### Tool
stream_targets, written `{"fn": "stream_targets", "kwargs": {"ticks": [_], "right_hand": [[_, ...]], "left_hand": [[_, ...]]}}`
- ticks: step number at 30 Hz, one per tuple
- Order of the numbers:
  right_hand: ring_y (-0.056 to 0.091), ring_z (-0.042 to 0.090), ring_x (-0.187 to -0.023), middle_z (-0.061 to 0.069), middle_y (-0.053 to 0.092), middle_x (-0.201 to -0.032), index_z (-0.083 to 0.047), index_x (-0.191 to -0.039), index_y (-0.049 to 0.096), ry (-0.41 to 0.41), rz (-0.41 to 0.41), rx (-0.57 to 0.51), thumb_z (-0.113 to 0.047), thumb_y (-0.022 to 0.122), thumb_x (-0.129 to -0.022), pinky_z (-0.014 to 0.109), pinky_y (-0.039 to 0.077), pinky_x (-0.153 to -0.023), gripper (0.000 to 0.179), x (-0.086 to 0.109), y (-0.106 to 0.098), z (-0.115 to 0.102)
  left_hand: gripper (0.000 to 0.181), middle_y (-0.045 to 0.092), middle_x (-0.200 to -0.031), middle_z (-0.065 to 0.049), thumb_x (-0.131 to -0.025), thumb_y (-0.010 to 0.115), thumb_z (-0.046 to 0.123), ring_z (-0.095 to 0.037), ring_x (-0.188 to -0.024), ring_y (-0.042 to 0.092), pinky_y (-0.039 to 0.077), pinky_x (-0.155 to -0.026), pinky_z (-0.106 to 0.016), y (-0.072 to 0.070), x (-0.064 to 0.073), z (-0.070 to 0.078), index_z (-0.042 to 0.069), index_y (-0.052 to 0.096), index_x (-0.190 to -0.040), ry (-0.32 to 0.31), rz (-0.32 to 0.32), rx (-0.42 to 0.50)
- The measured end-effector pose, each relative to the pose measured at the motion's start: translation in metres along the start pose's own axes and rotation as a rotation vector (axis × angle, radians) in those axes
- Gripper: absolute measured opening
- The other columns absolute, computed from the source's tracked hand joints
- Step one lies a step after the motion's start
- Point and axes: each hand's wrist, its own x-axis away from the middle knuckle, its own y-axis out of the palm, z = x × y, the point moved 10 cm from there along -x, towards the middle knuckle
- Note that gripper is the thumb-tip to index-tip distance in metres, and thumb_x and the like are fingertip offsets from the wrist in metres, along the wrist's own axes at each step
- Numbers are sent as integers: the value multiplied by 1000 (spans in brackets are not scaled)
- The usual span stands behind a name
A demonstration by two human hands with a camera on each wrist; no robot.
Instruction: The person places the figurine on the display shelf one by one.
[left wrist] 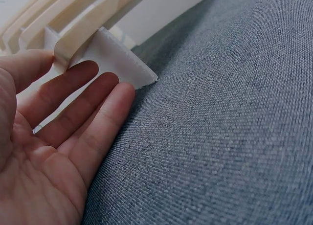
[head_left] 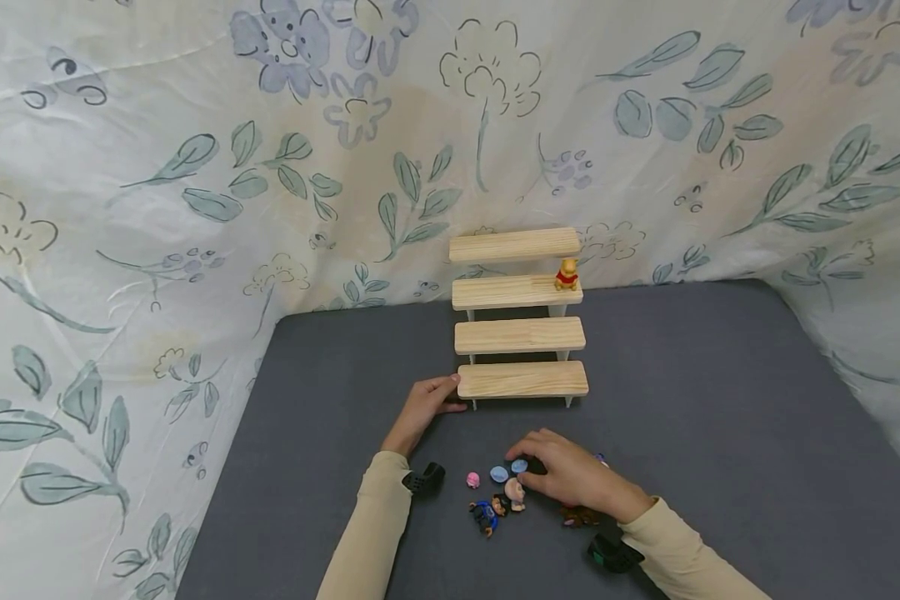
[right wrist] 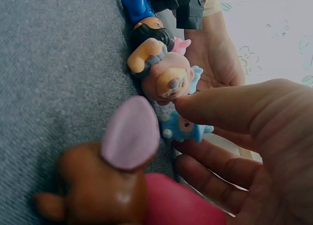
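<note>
A stepped wooden shelf (head_left: 521, 337) with white supports stands at the back. My left hand (head_left: 423, 407) holds the left end of its lowest board, which lies between thumb and index finger in the left wrist view; the other fingers lie by the white support (left wrist: 122, 58). My right hand (head_left: 570, 471) is over a group of small toy figures, its thumb and fingers on either side of a small light-blue figure (right wrist: 188, 126). Close to its thumb is a pale pink-headed figure (right wrist: 168, 78). A brown figure with a pink ear (right wrist: 129, 132) is nearest that wrist camera.
A yellow bear in a red shirt (head_left: 566, 275) sits on the second board from the top. Before the shelf lie a pink piece (head_left: 472, 480), another light-blue piece (head_left: 498, 474) and a blue-clothed figure (head_left: 485, 517). Patterned cloth (head_left: 390, 192) hangs behind the dark table (head_left: 690, 400).
</note>
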Motion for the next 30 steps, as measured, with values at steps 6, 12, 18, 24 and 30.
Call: {"fn": "stream_targets", "kwargs": {"ticks": [6, 12, 18, 24, 30], "right_hand": [[61, 17, -106, -4, 69, -115, -19, -119, 71, 6, 2, 2, -23, 73, -95, 37, 56, -86, 24, 0, 0, 0], [61, 19, -108, -4, 69, -115, -20, -117, 71, 9, -2, -8, -22, 71, -96, 38, 56, -87, 21, 0, 0, 1], [62, 19, -108, -5, 69, -114, -20, -117, 71, 5, 9, -1, -23, 71, -97, 39, 56, -88, 20, 0, 0, 2], [62, 18, -106, -5, 69, -113, -20, -116, 71, -4, 18, -11, -22, 70, -97, 37, 56, -86, 19, 0, 0, 2], [65, 20, -107, -4, 70, -114, -18, -116, 71, 5, 32, -47, -21, 70, -97, 38, 58, -87, 18, -1, -4, 3]], "left_hand": [[47, 70, -123, -19, -102, 61, 40, -19, -105, 72, 63, -90, -36, 0, 0, 1, -2, 73, -117, 3, 2, 16], [47, 70, -122, -19, -102, 61, 40, -18, -104, 72, 63, -90, -36, 0, 0, 1, -3, 73, -116, 7, 1, 20], [49, 70, -122, -20, -102, 61, 41, -20, -105, 73, 63, -90, -37, 0, 0, 0, -4, 73, -117, 17, -1, 19], [47, 70, -123, -20, -102, 61, 40, -20, -106, 72, 63, -89, -36, -1, 0, 0, -4, 73, -115, 10, 2, 31], [47, 69, -124, -21, -103, 60, 40, -21, -107, 72, 63, -90, -36, -1, 0, 0, -3, 73, -117, 13, 0, 22]]}}
